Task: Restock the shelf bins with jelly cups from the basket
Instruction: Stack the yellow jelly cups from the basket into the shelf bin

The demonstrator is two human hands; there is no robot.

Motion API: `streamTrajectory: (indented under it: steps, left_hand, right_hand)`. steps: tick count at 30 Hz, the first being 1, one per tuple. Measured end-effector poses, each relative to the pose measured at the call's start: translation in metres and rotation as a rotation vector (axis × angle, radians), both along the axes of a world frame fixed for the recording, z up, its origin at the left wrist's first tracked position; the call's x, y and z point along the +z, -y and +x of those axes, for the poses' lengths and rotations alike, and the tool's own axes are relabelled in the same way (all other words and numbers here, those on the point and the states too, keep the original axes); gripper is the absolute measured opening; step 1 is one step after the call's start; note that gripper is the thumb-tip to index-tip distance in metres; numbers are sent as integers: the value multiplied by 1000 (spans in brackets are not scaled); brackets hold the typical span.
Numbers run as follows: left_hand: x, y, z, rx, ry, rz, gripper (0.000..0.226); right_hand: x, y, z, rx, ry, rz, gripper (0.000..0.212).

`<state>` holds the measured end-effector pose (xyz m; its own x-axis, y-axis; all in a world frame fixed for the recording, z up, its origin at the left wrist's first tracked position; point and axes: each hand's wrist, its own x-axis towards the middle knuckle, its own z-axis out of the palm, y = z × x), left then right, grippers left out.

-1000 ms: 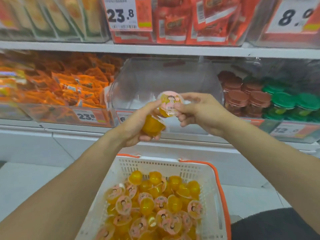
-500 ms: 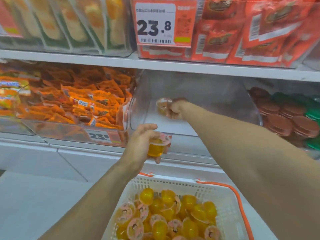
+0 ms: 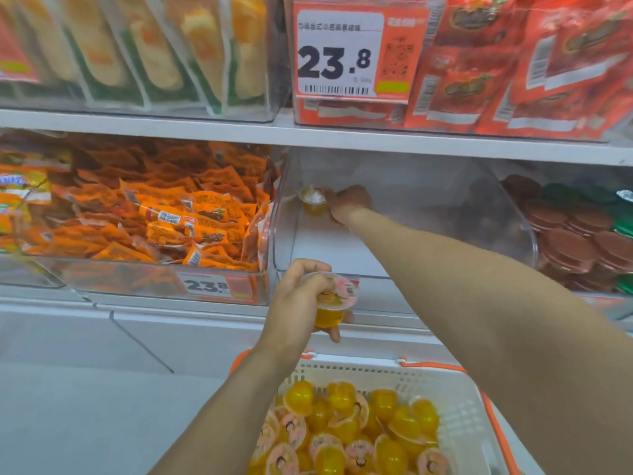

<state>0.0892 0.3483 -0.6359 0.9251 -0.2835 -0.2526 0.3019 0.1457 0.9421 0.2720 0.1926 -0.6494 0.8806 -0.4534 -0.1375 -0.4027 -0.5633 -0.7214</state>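
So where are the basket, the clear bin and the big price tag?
basket point(image 3: 459, 402): head view, bare white back wall.
clear bin point(image 3: 428, 200): head view, see-through right side wall.
price tag point(image 3: 337, 60): head view, printed number.

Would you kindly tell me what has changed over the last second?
The right hand carried its jelly cup from in front of the bin to the bin's back left corner. The left hand dropped slightly, keeping hold of the second cup. The basket stayed full.

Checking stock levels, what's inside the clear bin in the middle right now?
Inside the clear bin, only one jelly cup shows, at the back left, held by the right hand. Whatever lies behind that hand and forearm is hidden.
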Motion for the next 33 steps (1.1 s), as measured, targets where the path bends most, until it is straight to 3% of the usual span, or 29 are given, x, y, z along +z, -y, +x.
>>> streamTrajectory:
  steps: [3,6,12,17,21,23,26,29,33]
  left_hand:
    - [2,1,-1,10,-1,10,15]
    - [10,5,-7,24,0,17,14]
    - [44,9,-24,64,62,49,26]
    - [57,26,-39,31,17,186,26]
    - [45,33,-37,228,3,218,48]
    - [47,35,-36,306,21,214,41]
    - [42,31,-35,328,237,546,27]
    - [37,19,-28,270,392,851,30]
    - [27,5,-16,29,433,1046,42]
  right_hand:
    - [28,2,-40,209,18,4,33]
    - [59,5,-107,438,88,235,17]
    - [85,28,-220,697,22,287,15]
    - [70,41,-247,600,-70,803,14]
    - [69,43,-255,523,-84,955,14]
    - [71,42,-252,416,-11,996,13]
    - [82,36,-235,253,126,1026,10]
    - [95,29,-201,149,212,932,17]
    - [83,14,-134,86,56,650,27]
